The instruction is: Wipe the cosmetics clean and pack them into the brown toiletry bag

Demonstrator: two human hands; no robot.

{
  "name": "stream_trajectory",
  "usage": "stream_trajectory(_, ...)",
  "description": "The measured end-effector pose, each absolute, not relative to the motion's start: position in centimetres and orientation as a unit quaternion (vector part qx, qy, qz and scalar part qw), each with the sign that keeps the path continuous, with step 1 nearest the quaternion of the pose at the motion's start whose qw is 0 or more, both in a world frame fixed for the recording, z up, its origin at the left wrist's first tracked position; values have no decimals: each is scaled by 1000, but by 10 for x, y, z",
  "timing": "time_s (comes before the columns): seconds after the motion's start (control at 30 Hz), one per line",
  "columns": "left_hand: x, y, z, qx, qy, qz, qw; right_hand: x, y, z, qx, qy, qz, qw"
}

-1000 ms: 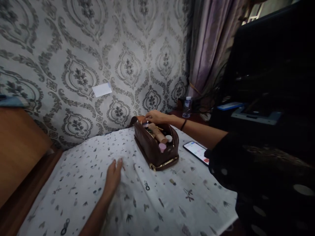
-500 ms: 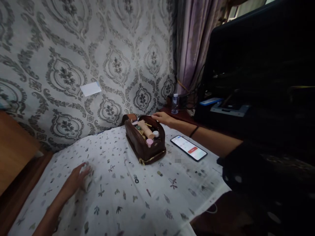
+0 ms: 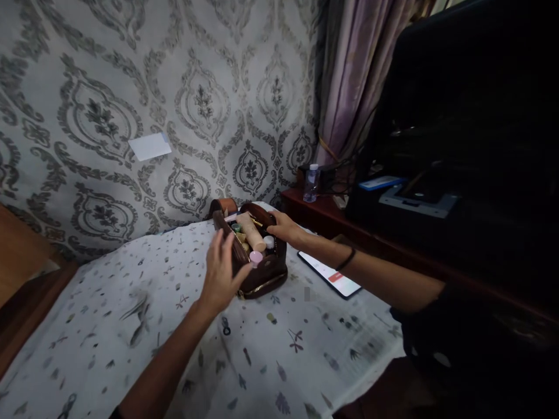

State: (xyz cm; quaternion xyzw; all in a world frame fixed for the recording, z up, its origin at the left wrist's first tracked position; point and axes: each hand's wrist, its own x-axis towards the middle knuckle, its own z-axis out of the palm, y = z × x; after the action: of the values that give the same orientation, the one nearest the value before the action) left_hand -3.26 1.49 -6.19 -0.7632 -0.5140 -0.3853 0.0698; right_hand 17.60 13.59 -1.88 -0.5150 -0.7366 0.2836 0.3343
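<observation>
A brown makeup bag [image 3: 264, 284] stands unzipped on the patterned white cloth. Inside it lie a beige tube [image 3: 251, 231], a pink-capped container [image 3: 255, 258], a white-capped container [image 3: 269, 242] and other small items. My right hand [image 3: 283, 227] grips the bag's right rim, thumb toward the inside. Fingers spread, my left hand [image 3: 219, 272] is at the bag's near left side, hiding part of it; whether it touches the leather I cannot tell. To the left lies a crumpled whitish cloth [image 3: 136, 317], apart from both hands.
A phone [image 3: 338, 282] with a lit screen lies right of the bag, partly under my right forearm. Behind it, a clear bottle [image 3: 311, 183] stands on a dark red surface [image 3: 301, 205]. A large black object rises at the right; a wooden panel [image 3: 26, 256] stands left.
My left hand has let go of the crumpled cloth and moved right to the bag, fingers spread. My right hand has shifted slightly nearer along the bag's rim. The view has turned slightly.
</observation>
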Motion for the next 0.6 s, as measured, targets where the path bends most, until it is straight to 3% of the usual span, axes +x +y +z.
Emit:
stream_trajectory(0.13, -3, 24, -52, -850, -404, -257, 219, 175, 136, -19, -496, -735, 300, 351)
stream_trajectory(0.27, 5, 27, -51, -828, -421, -220, 298, 168, 135, -23, -472, -742, 306, 365)
stream_trajectory(0.6, 11, 22, -45, -820, -456, -204, 280, 172, 133, -28, -427, -774, 286, 369)
